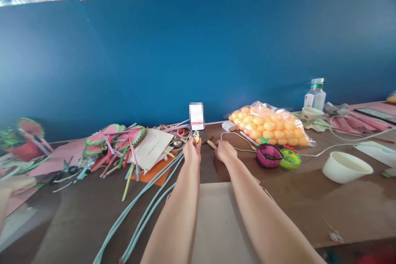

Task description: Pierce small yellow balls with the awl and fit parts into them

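Observation:
Both my arms reach forward over a brown table (309,202). My left hand (192,149) is closed in a pinch on a small yellowish thing with a metal part (196,137), too small to name. My right hand (225,151) is closed around a thin wooden-handled tool (211,144) whose end points left toward the left hand. A blurred white box (196,116) stands just behind the hands. A pale sheet (216,222) lies under my forearms.
Folded paper fans and coloured sticks (117,140) pile at the left with light blue tubes (145,206). A bag of orange balls (269,126), a purple cup (269,156), a green lid (290,159), a white bowl (346,167) and a bottle (314,95) sit right. Another person's hand (12,185) shows far left.

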The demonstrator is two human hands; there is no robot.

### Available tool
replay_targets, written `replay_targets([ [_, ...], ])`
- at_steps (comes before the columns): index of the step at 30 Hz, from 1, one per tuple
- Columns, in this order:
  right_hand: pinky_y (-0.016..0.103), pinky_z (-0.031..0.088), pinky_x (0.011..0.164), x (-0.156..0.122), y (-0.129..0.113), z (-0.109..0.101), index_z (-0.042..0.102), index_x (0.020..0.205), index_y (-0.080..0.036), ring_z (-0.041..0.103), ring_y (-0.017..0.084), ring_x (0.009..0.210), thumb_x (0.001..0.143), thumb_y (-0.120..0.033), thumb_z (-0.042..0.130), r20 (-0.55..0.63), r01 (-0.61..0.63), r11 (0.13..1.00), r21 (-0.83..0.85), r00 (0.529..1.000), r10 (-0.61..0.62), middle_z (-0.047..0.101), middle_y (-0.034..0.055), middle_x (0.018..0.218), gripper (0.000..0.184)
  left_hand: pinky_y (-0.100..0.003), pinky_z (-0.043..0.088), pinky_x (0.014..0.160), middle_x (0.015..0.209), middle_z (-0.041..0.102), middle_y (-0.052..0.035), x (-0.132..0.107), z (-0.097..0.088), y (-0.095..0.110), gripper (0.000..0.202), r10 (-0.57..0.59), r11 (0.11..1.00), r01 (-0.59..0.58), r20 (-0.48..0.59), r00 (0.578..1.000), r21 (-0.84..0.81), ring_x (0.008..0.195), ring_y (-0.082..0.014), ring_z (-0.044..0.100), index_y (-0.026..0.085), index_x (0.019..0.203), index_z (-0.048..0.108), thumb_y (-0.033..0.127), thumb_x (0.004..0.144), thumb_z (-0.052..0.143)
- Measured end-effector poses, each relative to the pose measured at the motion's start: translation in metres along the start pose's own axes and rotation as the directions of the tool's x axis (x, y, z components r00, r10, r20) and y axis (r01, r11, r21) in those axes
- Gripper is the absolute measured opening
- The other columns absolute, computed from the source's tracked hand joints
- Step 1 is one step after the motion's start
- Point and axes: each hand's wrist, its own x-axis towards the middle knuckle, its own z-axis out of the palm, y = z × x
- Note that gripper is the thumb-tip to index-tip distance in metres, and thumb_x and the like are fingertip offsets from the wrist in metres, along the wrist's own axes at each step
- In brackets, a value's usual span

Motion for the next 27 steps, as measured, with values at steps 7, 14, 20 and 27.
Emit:
replay_targets([
  [7, 0.036, 0.042, 0.083, -0.009, -0.012, -0.011, 0.062, 0.116, -0.026, 0.054, 0.026, 0.104, 0.082, -0.020, 0.055, -0.225, 0.094, 0.994, 0.064, 0.971, -0.077, 0.057, 0.0124, 0.114, 0.035, -0.026, 0.058, 0.073, 0.077, 0.059, -0.0034, -0.002, -0.001, 0.002, 0.008, 0.053, 0.997, -0.049, -0.058, 0.997, 0.066, 0.070, -0.0102, 0.062, 0.014, 0.079, 0.054, 0.012, 0.084, 0.059],
  [14, 0.034, 0.041, 0.083, -0.027, -0.027, -0.027, 0.062, 0.117, -0.026, 0.049, 0.025, 0.103, 0.083, -0.016, 0.052, -0.460, 0.321, 0.944, 0.075, 0.851, -0.253, 0.056, 0.0090, 0.111, 0.037, -0.025, 0.055, 0.080, 0.082, 0.057, -0.0027, -0.003, 0.002, 0.007, 0.008, 0.095, 0.992, -0.092, -0.025, 0.995, 0.090, 0.080, -0.0102, 0.063, 0.016, 0.079, 0.056, 0.013, 0.085, 0.058],
  [20, 0.033, 0.041, 0.084, -0.030, -0.030, -0.023, 0.065, 0.112, -0.027, 0.050, 0.024, 0.101, 0.082, -0.016, 0.052, -0.390, 0.340, 0.939, 0.056, 0.873, -0.293, 0.057, 0.0089, 0.111, 0.035, -0.024, 0.055, 0.080, 0.084, 0.058, -0.0030, -0.005, 0.003, 0.006, 0.008, 0.111, 0.989, -0.113, 0.023, 0.994, 0.097, 0.084, -0.0109, 0.063, 0.017, 0.078, 0.058, 0.014, 0.085, 0.058],
  [27, 0.032, 0.041, 0.084, -0.030, -0.029, -0.024, 0.065, 0.113, -0.027, 0.050, 0.024, 0.103, 0.083, -0.015, 0.052, -0.404, 0.348, 0.935, 0.062, 0.866, -0.295, 0.057, 0.0082, 0.110, 0.035, -0.024, 0.056, 0.079, 0.078, 0.057, -0.0022, -0.003, 0.002, 0.006, 0.007, 0.112, 0.990, -0.112, -0.001, 0.994, 0.092, 0.080, -0.0103, 0.063, 0.016, 0.079, 0.058, 0.017, 0.085, 0.061],
])
